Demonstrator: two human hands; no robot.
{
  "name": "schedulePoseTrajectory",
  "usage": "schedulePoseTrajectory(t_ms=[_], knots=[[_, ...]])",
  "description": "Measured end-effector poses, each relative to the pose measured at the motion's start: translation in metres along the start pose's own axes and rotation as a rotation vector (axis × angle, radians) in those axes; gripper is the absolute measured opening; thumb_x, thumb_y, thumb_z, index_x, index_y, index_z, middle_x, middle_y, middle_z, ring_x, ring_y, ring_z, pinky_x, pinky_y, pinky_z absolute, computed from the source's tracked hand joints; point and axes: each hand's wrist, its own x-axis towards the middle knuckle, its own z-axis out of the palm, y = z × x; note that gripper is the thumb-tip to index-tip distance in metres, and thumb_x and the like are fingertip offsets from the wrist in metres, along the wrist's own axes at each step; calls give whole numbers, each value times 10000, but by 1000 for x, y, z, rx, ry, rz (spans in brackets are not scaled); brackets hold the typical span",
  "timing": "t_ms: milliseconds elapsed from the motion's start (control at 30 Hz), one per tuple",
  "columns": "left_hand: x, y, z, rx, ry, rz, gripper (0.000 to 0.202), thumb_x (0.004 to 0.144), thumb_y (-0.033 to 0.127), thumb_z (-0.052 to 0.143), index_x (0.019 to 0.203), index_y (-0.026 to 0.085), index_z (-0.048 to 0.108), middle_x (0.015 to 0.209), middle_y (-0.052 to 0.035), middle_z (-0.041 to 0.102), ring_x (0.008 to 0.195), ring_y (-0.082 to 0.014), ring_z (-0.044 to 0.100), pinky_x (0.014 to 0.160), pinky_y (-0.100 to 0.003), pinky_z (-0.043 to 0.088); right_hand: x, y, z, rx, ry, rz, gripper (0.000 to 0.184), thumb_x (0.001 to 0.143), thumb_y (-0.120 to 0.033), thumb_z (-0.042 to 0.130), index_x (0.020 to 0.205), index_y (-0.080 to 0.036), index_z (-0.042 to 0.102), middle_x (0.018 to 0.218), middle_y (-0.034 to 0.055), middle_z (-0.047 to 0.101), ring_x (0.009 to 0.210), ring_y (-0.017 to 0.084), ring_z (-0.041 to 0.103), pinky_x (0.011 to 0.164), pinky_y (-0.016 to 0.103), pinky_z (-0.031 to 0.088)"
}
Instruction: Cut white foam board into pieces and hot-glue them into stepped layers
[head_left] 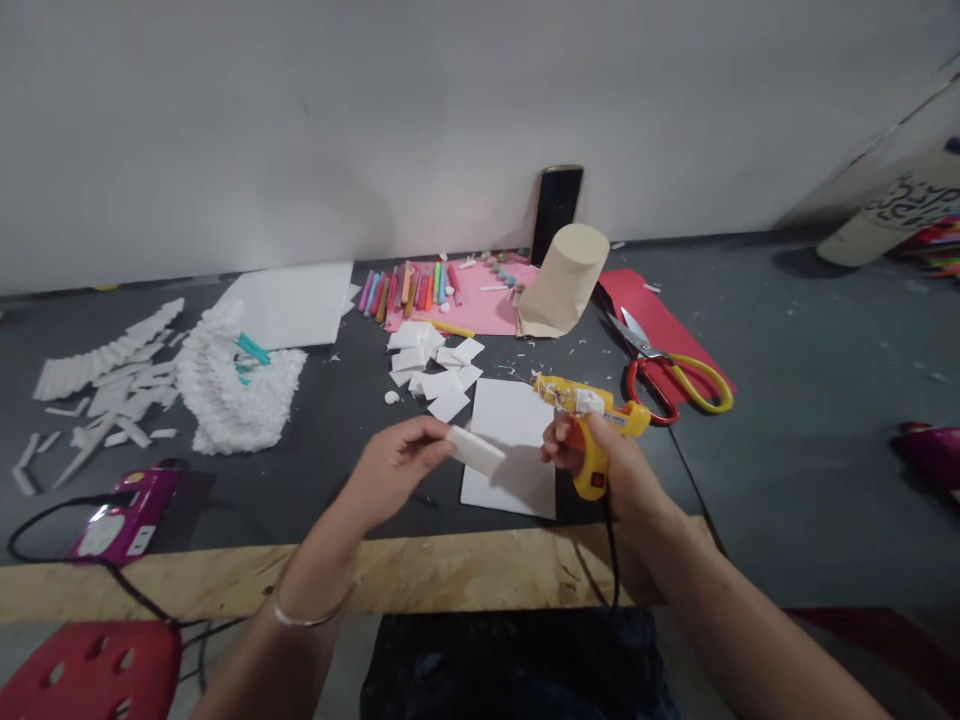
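Note:
My left hand (394,465) pinches a small folded white paper piece (477,449) over the dark table. My right hand (611,465) is wrapped round the handle of a yellow glue gun (589,410), whose nozzle points left, a little above and to the right of the paper piece. Its black cord (611,560) runs down toward me. Under both lies a white sheet (514,445). Several small white paper squares (435,365) are scattered just beyond it.
Red-and-yellow scissors (667,375) lie on red paper at the right. A beige paper cylinder (566,280), coloured markers (409,285) on pink paper and a dark phone (556,205) stand at the back. White fringed paper (225,385) and strips lie left. A wooden board (420,575) edges the table.

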Motion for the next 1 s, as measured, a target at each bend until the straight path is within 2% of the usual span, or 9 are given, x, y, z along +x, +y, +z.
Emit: schedulePoseTrajectory(t_ms=[67, 133, 233, 300, 400, 467, 567, 767, 1000], knots=[[-1, -6, -28, 223, 183, 6, 263, 838, 465, 601, 876, 221, 692, 855, -38, 718, 832, -212, 656, 804, -348, 532, -1, 0, 0, -5, 5, -19, 430, 853, -612, 518, 757, -203, 607, 731, 34, 595, 644, 168, 559, 686, 330, 496], [-2, -11, -53, 502, 404, 111, 205, 836, 420, 610, 828, 229, 686, 1082, -75, 691, 1092, -271, 603, 1003, -441, 438, -2, 1, 0, -28, -4, -41, 400, 881, -573, 508, 802, -202, 638, 740, 37, 611, 641, 166, 552, 677, 324, 488], [-4, -11, -65, 720, 612, 184, 179, 836, 388, 615, 785, 227, 677, 1166, -100, 651, 1200, -302, 539, 1069, -483, 364, -3, 1, 0, -89, -37, -102, 350, 898, -520, 517, 837, -207, 662, 766, 43, 625, 674, 174, 561, 664, 320, 477], [-4, -7, -53, 593, 567, 125, 189, 848, 387, 596, 821, 214, 668, 966, -79, 703, 976, -254, 644, 924, -423, 483, -3, 1, 1, -154, -69, -164, 325, 905, -491, 525, 805, -212, 660, 780, 44, 621, 720, 184, 570, 707, 333, 480], [1, -4, -15, 157, 346, -73, 219, 838, 401, 607, 868, 186, 641, 709, -25, 714, 658, -179, 668, 701, -321, 538, -5, 4, 3, -269, -73, -260, 302, 915, -452, 525, 764, -218, 641, 798, 44, 617, 808, 200, 585, 804, 358, 471], [8, -5, 11, -108, 200, -157, 251, 818, 413, 633, 870, 167, 626, 756, -54, 746, 646, -171, 683, 663, -298, 538, -8, 7, 5, -333, -41, -280, 280, 898, -446, 549, 749, -221, 624, 775, 37, 610, 800, 199, 585, 803, 354, 468], [17, -11, 36, -349, 82, -229, 293, 782, 430, 672, 847, 149, 619, 828, -107, 765, 676, -183, 702, 647, -298, 539, -12, 11, 8, -472, -8, -251, 249, 863, -446, 584, 750, -225, 606, 751, 31, 604, 725, 190, 574, 707, 331, 473], [20, -20, 46, -494, 72, -305, 322, 731, 430, 720, 800, 147, 581, 820, -105, 766, 692, -187, 716, 652, -292, 536, -12, 11, 15, -860, -144, -384, 223, 886, -354, 527, 719, -207, 535, 686, 16, 557, 594, 139, 521, 560, 272, 410], [17, -21, 46, -418, 41, -311, 289, 789, 431, 671, 761, 156, 583, 729, -66, 745, 621, -148, 685, 544, -227, 462, -13, 13, 13, -952, -117, -424, 284, 884, -359, 530, 656, -211, 447, 614, -15, 479, 524, 112, 453, 507, 256, 371]])
